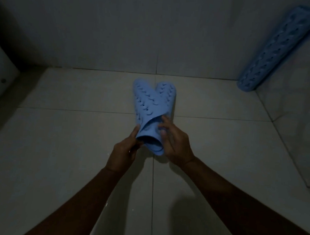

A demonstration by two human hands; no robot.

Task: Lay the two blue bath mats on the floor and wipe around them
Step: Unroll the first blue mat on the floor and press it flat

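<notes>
Dim tiled floor (78,149), tiled walls. Rolled mat (153,106) held above floor at near end: left hand (124,151) pinching outer flap, right hand (174,144) fingers pressed on roll's side. Step: unrolling first mat. Next: peel flap, lower flat. Mats: two; second mat (278,50) rolled, leaning on wall well right of grip.

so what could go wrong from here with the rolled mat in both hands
The rolled mat is curled in two lobes, so it may spring back rather than lie flat once the left hand and right hand let go. The floor tiles show wet-looking glints, a possible slip risk. The second mat, leaning on the right wall, could topple.
</notes>
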